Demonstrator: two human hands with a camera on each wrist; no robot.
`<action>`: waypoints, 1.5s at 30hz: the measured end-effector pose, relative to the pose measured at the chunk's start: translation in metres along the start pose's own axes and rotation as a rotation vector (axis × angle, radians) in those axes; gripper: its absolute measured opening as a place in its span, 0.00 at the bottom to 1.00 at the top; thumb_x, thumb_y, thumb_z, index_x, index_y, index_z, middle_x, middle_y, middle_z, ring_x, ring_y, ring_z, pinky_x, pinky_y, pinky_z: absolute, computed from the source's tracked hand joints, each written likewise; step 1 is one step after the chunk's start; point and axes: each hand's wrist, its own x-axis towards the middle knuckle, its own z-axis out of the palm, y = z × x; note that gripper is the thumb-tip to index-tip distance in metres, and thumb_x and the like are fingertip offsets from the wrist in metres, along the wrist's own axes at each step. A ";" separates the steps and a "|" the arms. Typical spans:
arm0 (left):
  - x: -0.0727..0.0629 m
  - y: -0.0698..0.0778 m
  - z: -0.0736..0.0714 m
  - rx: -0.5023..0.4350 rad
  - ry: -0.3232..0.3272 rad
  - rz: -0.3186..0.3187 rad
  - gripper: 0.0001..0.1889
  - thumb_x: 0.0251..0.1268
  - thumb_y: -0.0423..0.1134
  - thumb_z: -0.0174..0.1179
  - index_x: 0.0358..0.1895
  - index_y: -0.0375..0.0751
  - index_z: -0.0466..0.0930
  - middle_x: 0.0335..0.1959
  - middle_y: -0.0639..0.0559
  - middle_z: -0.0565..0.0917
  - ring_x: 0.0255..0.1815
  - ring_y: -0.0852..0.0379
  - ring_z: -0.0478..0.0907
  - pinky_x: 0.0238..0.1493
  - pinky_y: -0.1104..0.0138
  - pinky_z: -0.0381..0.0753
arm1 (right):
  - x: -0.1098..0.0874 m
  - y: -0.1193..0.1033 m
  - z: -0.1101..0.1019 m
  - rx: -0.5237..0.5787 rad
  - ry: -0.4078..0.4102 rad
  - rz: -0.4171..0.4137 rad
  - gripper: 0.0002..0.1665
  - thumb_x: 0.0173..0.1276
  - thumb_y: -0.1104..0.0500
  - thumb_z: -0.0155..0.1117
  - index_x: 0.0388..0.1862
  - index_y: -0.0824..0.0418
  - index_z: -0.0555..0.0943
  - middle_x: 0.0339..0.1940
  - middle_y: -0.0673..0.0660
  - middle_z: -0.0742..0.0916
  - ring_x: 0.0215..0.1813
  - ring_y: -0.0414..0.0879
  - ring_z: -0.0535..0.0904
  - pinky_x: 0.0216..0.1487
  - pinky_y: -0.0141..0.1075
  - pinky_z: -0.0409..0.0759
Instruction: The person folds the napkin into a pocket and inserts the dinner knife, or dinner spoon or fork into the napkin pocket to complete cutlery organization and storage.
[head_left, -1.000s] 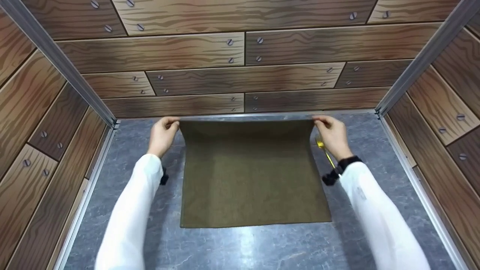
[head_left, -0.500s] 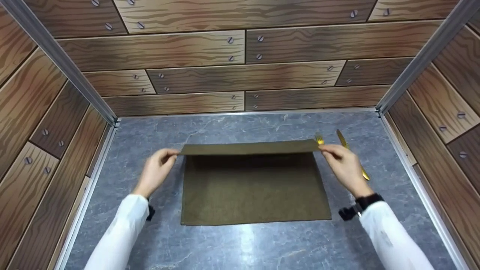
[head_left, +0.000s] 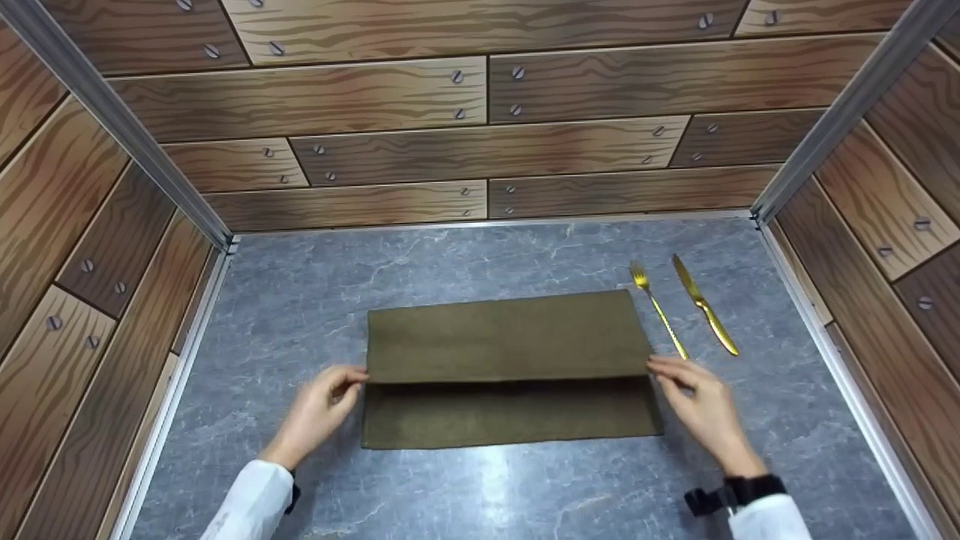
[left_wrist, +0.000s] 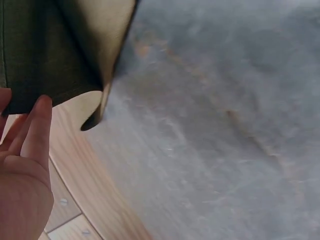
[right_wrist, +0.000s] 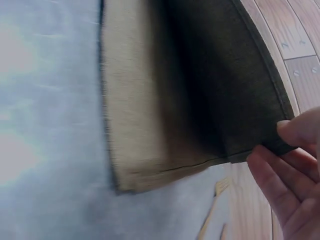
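An olive-brown cloth placemat (head_left: 502, 341) lies on the grey marbled table, its far half folded over toward the person. The folded edge hangs above the near half, and a dark gap shows beneath it. My left hand (head_left: 319, 409) pinches the left corner of that raised edge; in the left wrist view the cloth (left_wrist: 40, 55) curls below the fingertips. At the opposite corner my right hand (head_left: 705, 409) pinches the edge between thumb and fingers. The right wrist view shows the stitched hem of the cloth (right_wrist: 135, 100) and its lower layer spread flat.
A gold fork (head_left: 658, 309) lies just right of the cloth, with a gold knife (head_left: 703, 304) beside it farther right. Wood-patterned walls (head_left: 390, 154) with metal corner rails enclose the table (head_left: 300, 270) at the back and both sides.
Both hands have drawn the cloth's far edge toward the person, folding it over the near half. The fork and knife, partly covered by the right hand before, now show fully.
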 end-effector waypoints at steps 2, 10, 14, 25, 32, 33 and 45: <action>-0.006 -0.002 0.001 0.010 -0.021 0.009 0.11 0.63 0.24 0.62 0.44 0.41 0.86 0.51 0.47 0.86 0.52 0.52 0.84 0.52 0.66 0.85 | -0.009 -0.001 -0.001 -0.015 -0.010 0.001 0.19 0.57 0.77 0.70 0.45 0.61 0.90 0.48 0.54 0.90 0.51 0.32 0.83 0.49 0.14 0.75; -0.022 -0.007 0.004 0.126 -0.096 0.018 0.10 0.64 0.27 0.64 0.44 0.45 0.87 0.53 0.50 0.86 0.56 0.51 0.83 0.55 0.61 0.84 | -0.033 -0.001 0.000 -0.133 -0.079 -0.086 0.20 0.49 0.76 0.76 0.41 0.60 0.91 0.47 0.52 0.91 0.48 0.52 0.87 0.53 0.11 0.70; -0.031 -0.010 0.009 0.179 -0.143 0.027 0.09 0.62 0.29 0.66 0.43 0.46 0.87 0.54 0.50 0.85 0.58 0.50 0.82 0.59 0.56 0.81 | -0.041 0.005 0.004 -0.178 -0.137 -0.080 0.19 0.48 0.76 0.76 0.40 0.60 0.91 0.46 0.53 0.90 0.48 0.54 0.87 0.57 0.10 0.64; -0.042 -0.013 0.015 0.228 -0.255 -0.047 0.07 0.68 0.37 0.64 0.44 0.52 0.87 0.56 0.55 0.84 0.58 0.53 0.81 0.59 0.56 0.81 | -0.052 0.015 0.008 -0.214 -0.162 -0.055 0.16 0.53 0.74 0.74 0.37 0.57 0.89 0.46 0.51 0.90 0.48 0.51 0.86 0.55 0.13 0.67; -0.043 -0.014 0.016 0.180 -0.198 0.028 0.08 0.65 0.34 0.66 0.43 0.52 0.86 0.54 0.57 0.85 0.56 0.54 0.82 0.57 0.56 0.82 | -0.052 0.014 0.008 -0.178 -0.160 0.034 0.17 0.55 0.76 0.68 0.34 0.54 0.85 0.46 0.48 0.87 0.48 0.49 0.84 0.46 0.14 0.70; -0.044 -0.014 0.017 0.182 -0.211 0.037 0.08 0.65 0.33 0.66 0.42 0.53 0.86 0.54 0.57 0.85 0.56 0.54 0.82 0.57 0.56 0.82 | -0.052 0.014 0.008 -0.177 -0.162 0.036 0.18 0.54 0.76 0.67 0.33 0.54 0.84 0.46 0.49 0.87 0.48 0.49 0.84 0.47 0.15 0.70; -0.051 -0.021 0.020 0.350 -0.313 0.240 0.04 0.64 0.37 0.67 0.40 0.50 0.85 0.54 0.53 0.84 0.54 0.54 0.82 0.54 0.57 0.83 | -0.057 0.008 0.006 -0.303 -0.230 -0.056 0.16 0.50 0.74 0.74 0.31 0.54 0.85 0.47 0.52 0.86 0.47 0.49 0.85 0.47 0.41 0.82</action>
